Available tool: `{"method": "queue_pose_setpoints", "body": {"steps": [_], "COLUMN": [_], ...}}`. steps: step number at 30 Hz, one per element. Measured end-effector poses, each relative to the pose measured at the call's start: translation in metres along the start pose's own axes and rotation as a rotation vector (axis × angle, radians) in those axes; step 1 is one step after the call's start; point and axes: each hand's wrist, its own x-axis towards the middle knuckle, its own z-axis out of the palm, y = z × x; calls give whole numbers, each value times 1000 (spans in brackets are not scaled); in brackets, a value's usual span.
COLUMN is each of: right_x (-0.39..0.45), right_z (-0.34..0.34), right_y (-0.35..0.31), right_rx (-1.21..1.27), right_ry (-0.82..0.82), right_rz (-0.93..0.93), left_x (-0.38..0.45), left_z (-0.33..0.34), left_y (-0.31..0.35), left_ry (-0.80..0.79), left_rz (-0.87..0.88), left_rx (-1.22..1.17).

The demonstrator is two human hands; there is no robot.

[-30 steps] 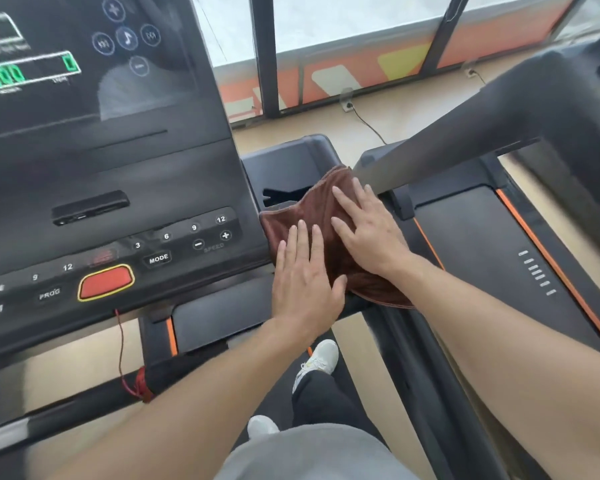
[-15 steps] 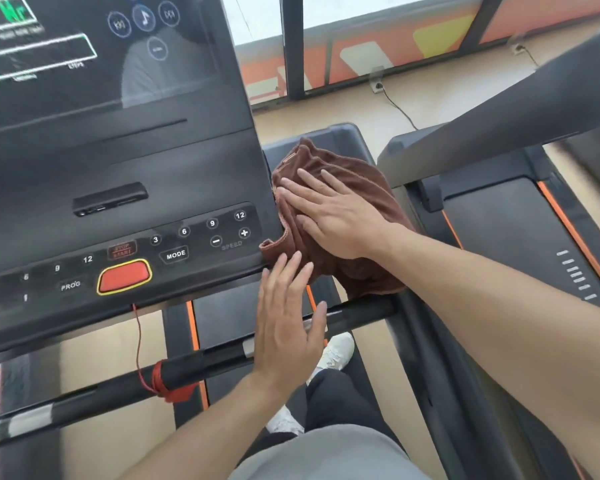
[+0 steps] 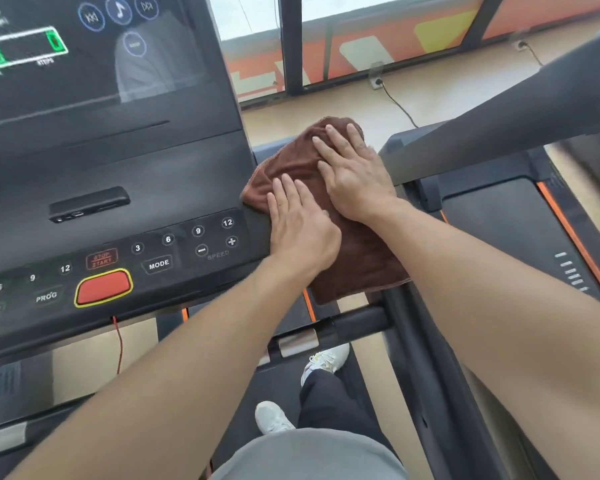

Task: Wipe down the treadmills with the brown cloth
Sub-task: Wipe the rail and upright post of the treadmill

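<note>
The brown cloth [image 3: 357, 258] lies over the right end of the treadmill console [image 3: 125, 188], draped past its right edge. My left hand [image 3: 302, 223] presses flat on the cloth's near left part, fingers straight. My right hand [image 3: 354, 171] lies flat on the cloth's far part, fingers spread and pointing away. Both hands touch side by side. The console has a dark screen, round number buttons and a red stop button [image 3: 103, 287].
A second treadmill [image 3: 506, 230] stands to the right with an orange-edged belt, and its grey handrail [image 3: 499, 123] slants across above it. A black crossbar [image 3: 326, 334] runs below the console. A red safety cord [image 3: 118, 344] hangs down. My feet stand on the belt below.
My left hand has moved up from below the console onto the cloth beside my right hand. The right hand has slid further away, and the cloth is spread flatter.
</note>
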Motion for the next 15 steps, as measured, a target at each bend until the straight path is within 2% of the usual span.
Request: {"method": "queue_pose_setpoints", "body": {"steps": [4,9,15], "right_x": [17,46,90], "right_z": [-4,-13,-21], "right_y": [13,17,12], "right_rx": [273,438,399], "right_ry": [-18,-6,-68], "right_rz": [103,207,377], "left_x": [56,117,165], "left_z": [-18,-47,-63], "left_y": [5,6,8], "left_ry": [-58,-72,-149], "left_rz": [8,3,15], "left_rx": [-37,58,273]}}
